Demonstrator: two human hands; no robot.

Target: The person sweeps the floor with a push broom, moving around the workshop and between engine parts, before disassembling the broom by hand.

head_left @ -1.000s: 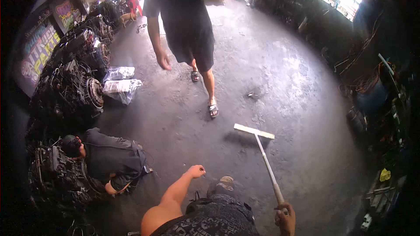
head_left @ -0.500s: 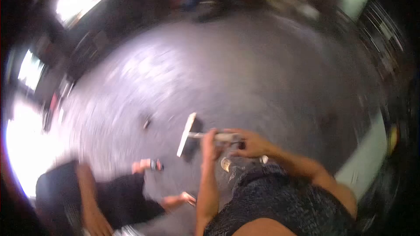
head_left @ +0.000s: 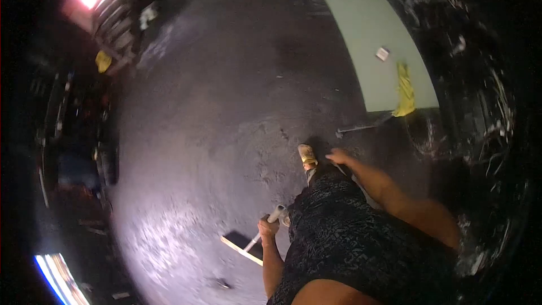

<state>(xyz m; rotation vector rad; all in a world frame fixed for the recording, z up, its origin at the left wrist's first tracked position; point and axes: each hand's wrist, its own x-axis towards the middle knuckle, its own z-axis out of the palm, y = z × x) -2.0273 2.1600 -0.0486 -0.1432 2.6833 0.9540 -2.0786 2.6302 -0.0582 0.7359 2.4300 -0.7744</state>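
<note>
My left hand (head_left: 268, 227) is wrapped around the pale pole (head_left: 276, 213) of a T-shaped tool, close below the pole's upper end. The tool's wide, straight head (head_left: 241, 251) has a light edge and a dark area beside it, low over the grey floor. Held away from the tool, my right hand (head_left: 337, 156) hangs near my shoe (head_left: 307, 155), its fingers loosely extended and nothing visible in them.
A pale green table (head_left: 361, 28) stands ahead to the right, bearing a yellow cloth (head_left: 404, 93) and a small white box (head_left: 382, 53). A thin bar (head_left: 361, 129) shows by its near edge. Cluttered dark shelving (head_left: 62, 118) lines the left side.
My view has turned right toward the green table, and the other person has left view. My right hand has let go of the tool, which my left hand keeps holding.
</note>
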